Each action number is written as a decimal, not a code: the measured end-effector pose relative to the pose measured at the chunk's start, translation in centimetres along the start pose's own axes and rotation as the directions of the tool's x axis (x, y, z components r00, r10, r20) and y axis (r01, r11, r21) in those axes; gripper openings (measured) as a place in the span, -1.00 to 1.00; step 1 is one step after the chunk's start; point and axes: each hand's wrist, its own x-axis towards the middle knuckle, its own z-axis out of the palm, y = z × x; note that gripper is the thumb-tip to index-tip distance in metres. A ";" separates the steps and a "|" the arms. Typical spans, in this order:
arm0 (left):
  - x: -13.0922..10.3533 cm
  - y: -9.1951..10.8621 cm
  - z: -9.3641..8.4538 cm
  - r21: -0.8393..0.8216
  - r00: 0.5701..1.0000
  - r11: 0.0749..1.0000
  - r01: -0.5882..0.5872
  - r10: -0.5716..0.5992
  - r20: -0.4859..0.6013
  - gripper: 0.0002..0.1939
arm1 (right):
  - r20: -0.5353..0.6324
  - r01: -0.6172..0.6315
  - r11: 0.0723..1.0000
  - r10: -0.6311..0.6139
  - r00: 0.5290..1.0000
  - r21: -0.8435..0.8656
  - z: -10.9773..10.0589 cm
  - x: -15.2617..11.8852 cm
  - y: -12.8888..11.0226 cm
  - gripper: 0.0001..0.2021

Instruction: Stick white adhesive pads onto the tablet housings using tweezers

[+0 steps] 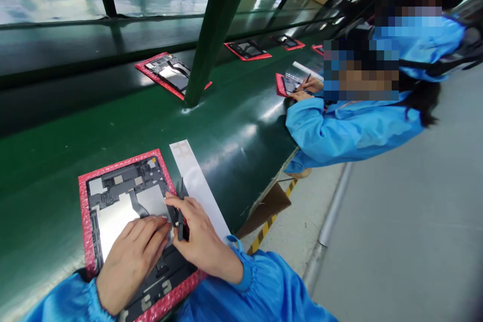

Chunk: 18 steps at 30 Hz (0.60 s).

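Observation:
An opened tablet (116,221), with its dark inner frame and silver plates showing, lies on a pink bubble-wrap sheet (83,211) before me. My left hand (134,256) rests across the tablet, fingers bent and held together. Its fingertips touch the middle right of the tablet, and whatever is under them is hidden. Black tweezers (181,221) are gripped in my right hand (204,241), tip pointing up and away from me. The right thumb is beside the left fingertips, over the tablet's right side. A dark ribbon cable (139,205) runs down toward my left fingers.
A white strip (196,181) lies right of the tablet on the green bench (124,126). A green post (215,35) rises beyond, near another opened tablet (171,73). At right, a co-worker in a blue smock (350,131) handles a similar tablet. A cardboard box (269,206) sits below the bench edge.

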 end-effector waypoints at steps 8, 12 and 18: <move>0.0 0.0 0.0 -0.004 1.000 1.000 -0.005 0.005 0.007 -0.72 | 0.029 -0.024 0.998 0.025 0.999 -0.064 0.5 -0.4 -0.4 -0.19; 0.0 -0.1 0.1 0.002 1.000 1.000 -0.010 0.010 0.008 -0.72 | -0.026 -0.038 0.997 0.036 0.999 -0.069 1.1 -0.1 -0.3 -0.22; -0.2 -0.5 -0.1 -0.008 1.000 1.000 0.001 0.000 0.021 -0.72 | -0.178 0.039 0.999 -0.032 0.984 0.035 1.0 -0.7 0.7 -0.35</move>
